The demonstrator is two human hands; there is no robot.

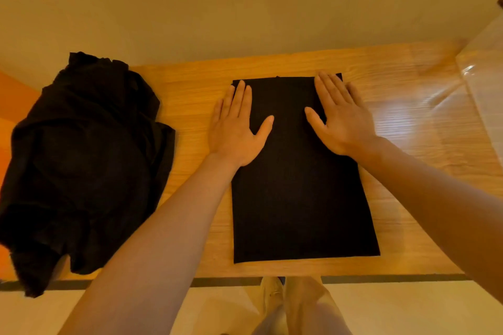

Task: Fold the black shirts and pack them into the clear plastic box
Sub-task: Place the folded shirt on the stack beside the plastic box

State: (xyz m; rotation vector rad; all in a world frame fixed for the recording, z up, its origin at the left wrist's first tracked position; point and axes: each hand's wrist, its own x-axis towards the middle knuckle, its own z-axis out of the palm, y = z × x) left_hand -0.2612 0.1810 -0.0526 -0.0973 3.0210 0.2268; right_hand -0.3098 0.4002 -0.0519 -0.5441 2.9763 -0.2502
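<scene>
A black shirt [299, 198], folded into a long flat rectangle, lies in the middle of the wooden table [422, 198]. My left hand [236, 127] rests flat on its far left edge, fingers spread. Flat on the far right edge is my right hand [340, 117], palm down. Neither hand grips the cloth. A heap of unfolded black shirts [84, 160] sits at the table's left end and hangs over the front edge. The clear plastic box [484, 84] stands at the far right, cut off by the frame.
A plain wall runs along the table's back edge. Bare wood shows between the heap and the folded shirt, and between the shirt and the box. My legs and feet [294, 304] stand below the front edge.
</scene>
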